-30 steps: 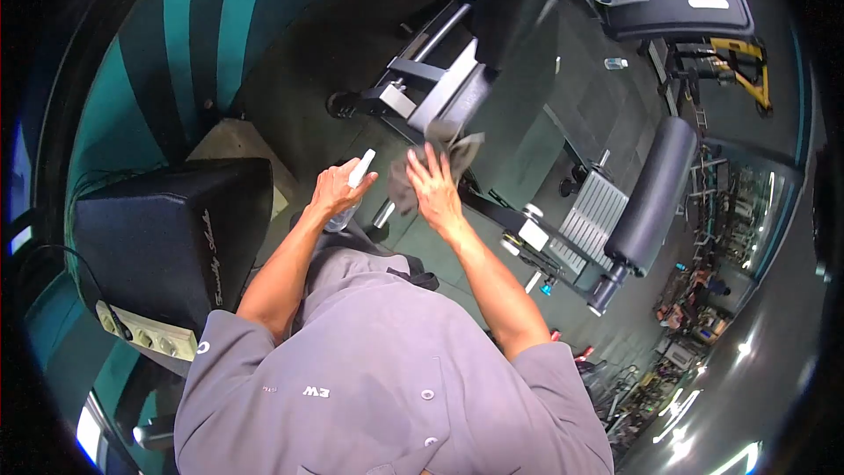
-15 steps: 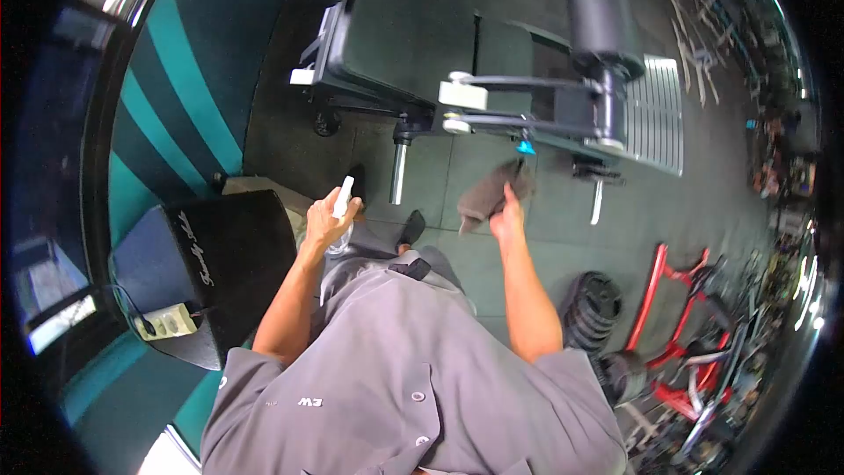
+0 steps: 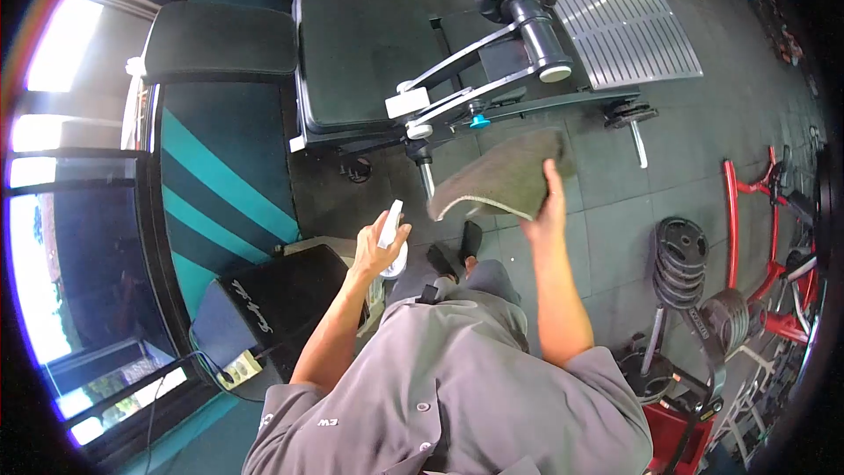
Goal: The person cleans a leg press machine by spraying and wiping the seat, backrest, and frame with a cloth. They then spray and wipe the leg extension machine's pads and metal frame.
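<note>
While left hand (image 3: 378, 251) is gripping white-headed plastic spray bottle (image 3: 392, 224), body partly hidden, right hand (image 3: 551, 215) is clasping grey-brown fabric cloth (image 3: 501, 178) by one end, thumb lying over it. Cloth is fanning out leftward, near black-padded metal exercise machine (image 3: 360, 57). Black boxy speaker (image 3: 294, 299) is sitting left of left hand, cream power strip (image 3: 240, 369) beside it.

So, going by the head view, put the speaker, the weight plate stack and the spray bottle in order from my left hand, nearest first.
From your left hand:
1. Spray bottle, in its grip.
2. Speaker, on your left.
3. Weight plate stack, over on your right.
</note>
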A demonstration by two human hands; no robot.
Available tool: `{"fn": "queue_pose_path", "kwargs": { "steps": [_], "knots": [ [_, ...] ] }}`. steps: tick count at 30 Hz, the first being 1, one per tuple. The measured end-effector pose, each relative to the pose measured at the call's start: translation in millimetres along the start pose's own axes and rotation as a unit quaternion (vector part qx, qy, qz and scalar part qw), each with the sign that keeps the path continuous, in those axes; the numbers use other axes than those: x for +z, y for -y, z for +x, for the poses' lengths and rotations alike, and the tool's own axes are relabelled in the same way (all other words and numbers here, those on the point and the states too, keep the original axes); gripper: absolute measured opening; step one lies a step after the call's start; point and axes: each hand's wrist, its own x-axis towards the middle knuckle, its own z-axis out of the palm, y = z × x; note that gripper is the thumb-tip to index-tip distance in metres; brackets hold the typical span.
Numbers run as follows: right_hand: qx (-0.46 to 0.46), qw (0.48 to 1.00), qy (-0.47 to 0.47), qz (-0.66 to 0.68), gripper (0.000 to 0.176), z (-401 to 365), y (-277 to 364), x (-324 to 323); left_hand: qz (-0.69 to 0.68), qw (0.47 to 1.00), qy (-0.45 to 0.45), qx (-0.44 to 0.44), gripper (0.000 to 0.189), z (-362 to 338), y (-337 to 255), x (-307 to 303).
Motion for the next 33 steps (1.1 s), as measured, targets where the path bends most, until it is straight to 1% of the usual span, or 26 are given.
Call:
{"fn": "queue_pose_path", "kwargs": {
  "steps": [1,2,3,4,5,6,7,8,10,11,13,15,18,19,21,22,23,26,28,29,30,31,33],
  "knots": [
    [-0.043,0.998,-0.027,-0.035,0.053,-6,14,-3,-0.004,1.0,0.012,0.001,0.033,7,-10,-3],
    [-0.137,0.985,-0.06,-0.086,0.053,-12,25,1,-0.01,1.0,0.022,0.003,0.033,15,-14,-3],
    [-0.199,0.968,-0.073,-0.133,0.053,-13,34,0,-0.016,0.999,0.006,0.044,0.036,23,-12,3],
    [-0.257,0.945,-0.086,-0.181,0.054,-13,41,0,-0.012,0.998,0.011,0.058,0.035,30,-11,6],
    [-0.343,0.901,-0.092,-0.247,0.053,-10,46,2,-0.009,0.997,0.014,0.071,0.035,37,-9,9],
    [-0.424,0.845,-0.093,-0.314,0.052,-5,53,6,-0.01,0.996,0.013,0.084,0.034,46,-7,14],
    [-0.497,0.776,-0.088,-0.377,0.051,2,58,11,-0.01,0.995,0.0,0.096,0.031,54,-5,20],
    [-0.532,0.729,-0.083,-0.422,0.05,6,61,19,-0.029,0.994,-0.008,0.105,0.031,59,-4,25],
    [-0.599,0.626,-0.073,-0.494,0.049,21,58,43,-0.058,0.99,-0.025,0.129,0.031,76,1,31],
    [-0.628,0.588,-0.073,-0.505,0.049,31,51,55,-0.034,0.988,-0.038,0.146,0.032,85,11,38],
    [-0.679,0.508,-0.067,-0.525,0.051,55,32,66,-0.049,0.984,-0.054,0.163,0.033,99,27,49],
    [-0.671,0.506,-0.101,-0.532,0.052,82,14,47,-0.052,0.979,-0.064,0.184,0.036,116,53,64],
    [-0.612,0.407,-0.25,-0.631,0.053,104,-9,-6,-0.026,0.975,-0.082,0.205,0.04,142,95,90],
    [-0.578,0.4,-0.302,-0.644,0.052,104,-17,-17,-0.012,0.976,-0.078,0.205,0.043,150,105,96],
    [-0.62,0.514,-0.293,-0.516,0.05,117,-36,-19,-0.007,0.975,-0.079,0.209,0.039,162,120,104],
    [-0.668,0.616,-0.217,-0.357,0.049,128,-47,-16,-0.001,0.974,-0.08,0.213,0.038,169,128,107],
    [-0.686,0.692,-0.132,-0.184,0.049,139,-60,-21,-0.013,0.973,-0.078,0.217,0.038,176,136,112],
    [-0.702,0.7,-0.03,-0.13,0.048,172,-96,-52,0.0,0.965,-0.064,0.254,0.039,195,165,130],
    [-0.752,0.636,0.048,-0.163,0.046,194,-121,-63,-0.024,0.96,-0.069,0.271,0.04,201,180,143],
    [-0.776,0.596,0.101,-0.18,0.045,202,-132,-56,-0.033,0.959,-0.068,0.274,0.04,203,185,148],
    [-0.801,0.547,0.129,-0.206,0.044,214,-136,-55,-0.042,0.957,-0.067,0.279,0.04,207,190,151],
    [-0.822,0.496,0.16,-0.228,0.044,225,-141,-53,-0.024,0.951,-0.085,0.298,0.04,211,195,155],
    [-0.876,0.362,0.166,-0.271,0.044,248,-139,-45,-0.016,0.942,-0.108,0.318,0.04,215,203,162]
  ]
}}
